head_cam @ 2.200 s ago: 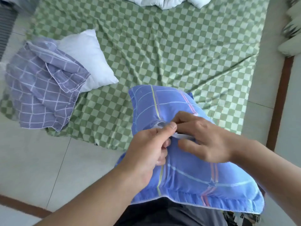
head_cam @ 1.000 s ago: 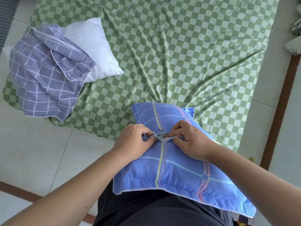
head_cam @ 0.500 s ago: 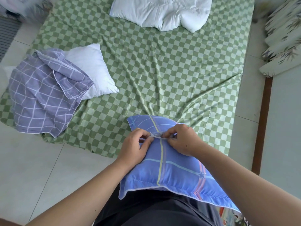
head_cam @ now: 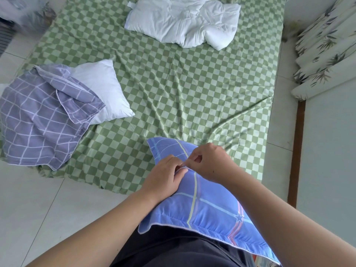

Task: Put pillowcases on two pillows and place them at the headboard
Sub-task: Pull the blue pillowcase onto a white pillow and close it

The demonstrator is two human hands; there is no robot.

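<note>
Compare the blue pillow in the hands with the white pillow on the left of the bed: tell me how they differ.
The blue pillow is fully inside its plaid case; the white pillow is bare, with a purple grid pillowcase only draped over part of it.
The blue pillow rests against the person's lap, the left hand and right hand pinching at its closure; the white pillow lies untouched on the green checked sheet.
Both look plump and roughly square.

Blue pillow (head_cam: 208, 205) held against the body — left hand (head_cam: 163, 179) and right hand (head_cam: 212, 163) pinch its cover at mid-top. White pillow (head_cam: 102, 91) half inside grey case (head_cam: 38, 116) on bed (head_cam: 183, 89); duvet (head_cam: 183, 20) far end.
</note>
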